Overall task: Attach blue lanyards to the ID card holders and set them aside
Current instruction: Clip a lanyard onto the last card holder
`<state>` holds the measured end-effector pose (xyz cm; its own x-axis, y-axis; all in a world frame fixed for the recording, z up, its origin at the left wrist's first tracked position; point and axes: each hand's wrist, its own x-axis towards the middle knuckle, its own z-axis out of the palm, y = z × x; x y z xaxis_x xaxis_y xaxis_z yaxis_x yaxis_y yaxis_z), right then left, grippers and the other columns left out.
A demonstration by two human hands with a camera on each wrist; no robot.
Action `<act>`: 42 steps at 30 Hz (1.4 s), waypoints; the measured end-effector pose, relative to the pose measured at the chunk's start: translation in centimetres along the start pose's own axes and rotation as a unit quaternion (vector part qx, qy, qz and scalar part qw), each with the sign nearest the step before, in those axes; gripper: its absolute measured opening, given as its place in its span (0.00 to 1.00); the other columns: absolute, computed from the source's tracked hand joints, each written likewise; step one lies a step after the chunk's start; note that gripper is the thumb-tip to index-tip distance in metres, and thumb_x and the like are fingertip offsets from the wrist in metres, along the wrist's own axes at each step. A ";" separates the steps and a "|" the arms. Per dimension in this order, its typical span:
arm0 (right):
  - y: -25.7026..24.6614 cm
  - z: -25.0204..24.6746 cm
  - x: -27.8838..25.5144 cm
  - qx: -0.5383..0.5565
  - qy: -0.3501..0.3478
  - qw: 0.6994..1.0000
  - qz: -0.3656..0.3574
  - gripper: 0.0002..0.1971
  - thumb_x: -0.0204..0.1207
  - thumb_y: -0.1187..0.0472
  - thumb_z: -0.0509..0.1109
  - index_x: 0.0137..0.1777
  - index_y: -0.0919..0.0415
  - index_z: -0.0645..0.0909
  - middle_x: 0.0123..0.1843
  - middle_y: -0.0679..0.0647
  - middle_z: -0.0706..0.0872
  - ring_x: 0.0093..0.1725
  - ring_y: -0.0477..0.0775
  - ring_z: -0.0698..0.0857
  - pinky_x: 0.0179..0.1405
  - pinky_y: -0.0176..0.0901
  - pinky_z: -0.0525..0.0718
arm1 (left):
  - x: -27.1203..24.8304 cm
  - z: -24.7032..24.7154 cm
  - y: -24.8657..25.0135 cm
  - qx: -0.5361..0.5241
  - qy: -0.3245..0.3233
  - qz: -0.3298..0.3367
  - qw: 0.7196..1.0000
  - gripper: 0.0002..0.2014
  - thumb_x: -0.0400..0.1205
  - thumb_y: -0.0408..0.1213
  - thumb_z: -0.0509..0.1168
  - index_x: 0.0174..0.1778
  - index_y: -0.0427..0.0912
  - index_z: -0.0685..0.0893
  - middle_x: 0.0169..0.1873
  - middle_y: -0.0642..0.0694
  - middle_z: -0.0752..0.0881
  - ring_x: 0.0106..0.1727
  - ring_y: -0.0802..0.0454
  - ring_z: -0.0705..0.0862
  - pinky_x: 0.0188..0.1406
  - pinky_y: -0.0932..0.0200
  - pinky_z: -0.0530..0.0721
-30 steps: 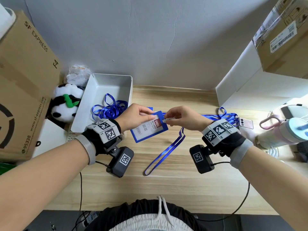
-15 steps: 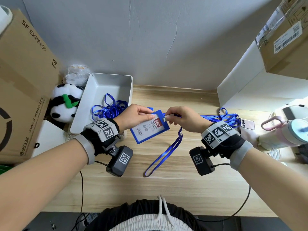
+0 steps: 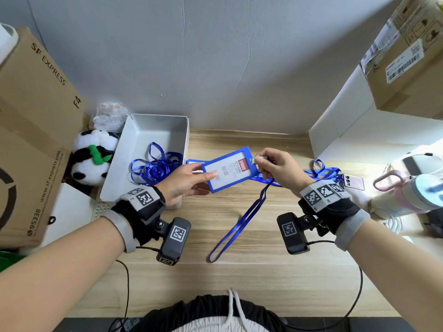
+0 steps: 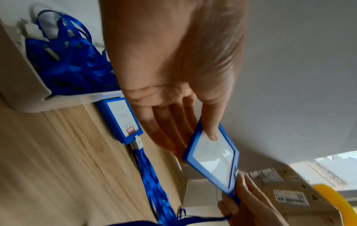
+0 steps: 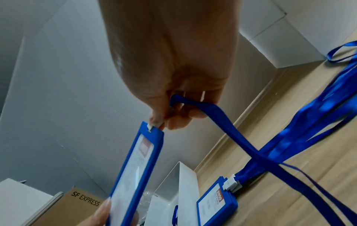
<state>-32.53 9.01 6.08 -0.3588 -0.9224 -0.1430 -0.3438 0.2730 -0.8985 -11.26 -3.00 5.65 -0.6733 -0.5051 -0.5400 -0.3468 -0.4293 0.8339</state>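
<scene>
A blue ID card holder [image 3: 227, 168] is held in the air above the wooden table [image 3: 239, 283]. My left hand [image 3: 201, 180] pinches its lower end, thumb on the clear front. My right hand [image 3: 266, 164] pinches the lanyard's white clip [image 5: 154, 126] against the slot at the holder's top end. The blue lanyard strap [image 3: 239, 226] hangs from that hand down to the table. A stack of holders with lanyards attached [image 5: 216, 203] lies on the table behind. A white bin [image 3: 143, 130] at the left holds several loose blue lanyards [image 3: 155, 166].
A large cardboard box [image 3: 31, 140] and a panda plush [image 3: 91, 159] stand at the left. A white box [image 3: 359, 130], a phone [image 3: 353, 182] and a pink and blue bottle [image 3: 407, 197] crowd the right. Straps of the stacked lanyards [image 3: 323, 172] trail to the right.
Both hands have shifted slightly right and up. The holder has turned more level, its top end now toward the right hand, with the clip against the slot.
</scene>
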 end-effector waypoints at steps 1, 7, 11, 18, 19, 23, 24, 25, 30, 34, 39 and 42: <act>-0.1 0.1 0.0 0.009 0.011 1.000 0.001 0.12 0.82 0.68 0.61 0.37 0.58 0.76 0.30 0.55 0.76 0.20 0.39 0.74 0.24 0.27 0.71 | -0.1 0.4 -0.1 -0.007 -0.018 -0.002 1.000 0.15 0.79 0.34 0.68 0.61 0.40 0.79 0.49 0.41 0.89 0.41 0.50 0.89 0.40 0.61 0.88; -0.1 0.4 -0.2 0.081 0.068 0.994 0.035 0.08 0.82 0.64 0.63 0.41 0.61 0.78 0.28 0.52 0.73 0.21 0.42 0.66 0.22 0.31 0.66 | 0.5 2.1 0.1 -0.080 0.004 0.008 0.997 0.03 0.83 0.35 0.63 0.49 0.41 0.78 0.44 0.42 0.89 0.35 0.51 0.90 0.29 0.65 0.87; -0.1 0.6 -1.4 0.102 0.010 0.995 0.017 0.07 0.83 0.65 0.61 0.43 0.60 0.76 0.30 0.52 0.76 0.24 0.43 0.70 0.25 0.31 0.68 | 1.1 2.6 0.6 -0.063 -0.023 -0.053 0.996 0.15 0.84 0.47 0.59 0.55 0.38 0.78 0.50 0.39 0.90 0.43 0.46 0.91 0.37 0.60 0.88; -0.4 0.6 -2.5 0.143 -0.122 0.981 0.044 0.08 0.83 0.63 0.60 0.43 0.57 0.76 0.41 0.50 0.85 0.31 0.45 0.79 0.29 0.34 0.72 | 2.3 4.6 -1.6 -0.139 -0.058 -0.115 0.982 0.24 0.83 0.55 0.56 0.61 0.39 0.81 0.47 0.40 0.90 0.40 0.49 0.89 0.32 0.62 0.84; -0.3 0.5 -2.5 0.144 -0.130 0.980 0.049 0.08 0.83 0.63 0.61 0.43 0.58 0.76 0.41 0.53 0.85 0.29 0.45 0.78 0.28 0.34 0.72 | 2.6 4.6 -1.8 -0.178 -0.028 -0.103 0.978 0.18 0.83 0.49 0.59 0.59 0.39 0.82 0.42 0.43 0.90 0.35 0.53 0.88 0.26 0.65 0.83; 0.9 -0.6 -2.1 0.064 -0.147 0.982 0.096 0.03 0.79 0.62 0.68 0.44 0.60 0.77 0.35 0.59 0.82 0.27 0.51 0.71 0.25 0.35 0.68 | 3.7 3.5 -1.2 -0.222 0.077 -0.055 0.970 0.04 0.83 0.34 0.63 0.47 0.39 0.81 0.33 0.45 0.89 0.25 0.57 0.86 0.17 0.70 0.78; 1.5 -1.1 -1.8 -0.005 -0.152 0.982 0.112 0.05 0.76 0.60 0.71 0.47 0.58 0.78 0.35 0.59 0.83 0.29 0.51 0.72 0.27 0.35 0.68 | 3.9 3.0 -0.8 -0.222 0.107 -0.038 0.968 0.03 0.83 0.34 0.62 0.46 0.39 0.80 0.31 0.45 0.89 0.25 0.57 0.86 0.17 0.71 0.78; 2.2 -1.8 -1.6 -0.087 -0.146 0.978 0.124 0.08 0.74 0.58 0.74 0.48 0.56 0.78 0.35 0.57 0.83 0.29 0.49 0.72 0.28 0.35 0.69 | 4.2 2.6 -0.5 -0.222 0.136 -0.027 0.965 0.03 0.83 0.33 0.62 0.45 0.40 0.80 0.32 0.45 0.89 0.25 0.57 0.86 0.17 0.71 0.78; 5.1 -6.8 -0.5 -0.233 0.104 0.957 0.136 0.06 0.76 0.60 0.69 0.47 0.61 0.85 0.28 0.50 0.79 0.30 0.52 0.77 0.30 0.41 0.69 | 5.9 -0.2 0.0 -0.224 0.217 -0.035 0.949 0.05 0.83 0.37 0.63 0.42 0.42 0.80 0.31 0.48 0.78 0.15 0.63 0.75 0.12 0.72 0.70; 6.3 -10.9 1.1 -0.221 0.244 0.924 0.194 0.13 0.81 0.61 0.60 0.54 0.68 0.83 0.50 0.70 0.86 0.54 0.69 0.82 0.46 0.48 0.73 | 7.5 -1.0 -0.3 -0.250 0.270 -0.040 0.929 0.07 0.85 0.33 0.60 0.41 0.38 0.78 0.31 0.45 0.76 0.16 0.61 0.77 0.14 0.72 0.75; 7.5 -13.1 1.4 -0.260 0.291 0.889 0.239 0.22 0.83 0.58 0.47 0.64 0.71 0.76 0.63 0.78 0.75 0.65 0.75 0.71 0.65 0.56 0.67 | 8.5 -0.1 -1.5 -0.276 0.315 -0.065 0.906 0.08 0.85 0.23 0.52 0.56 0.35 0.72 0.32 0.40 0.74 0.30 0.51 0.77 0.16 0.67 0.81; 9.0 -13.3 1.3 -0.239 0.290 0.879 0.292 0.17 0.83 0.64 0.50 0.65 0.70 0.75 0.62 0.78 0.76 0.65 0.75 0.72 0.64 0.57 0.68 | 9.0 0.2 -2.8 -0.257 0.310 -0.084 0.912 0.16 0.85 0.21 0.50 0.68 0.30 0.71 0.33 0.40 0.75 0.33 0.50 0.77 0.19 0.68 0.82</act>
<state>-47.69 13.91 3.31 -0.9301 -0.3303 -0.1610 -0.2302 0.8653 -0.4454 -16.51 -6.17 -1.49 -0.0860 -0.6575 -0.7486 0.0469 -0.7532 0.6562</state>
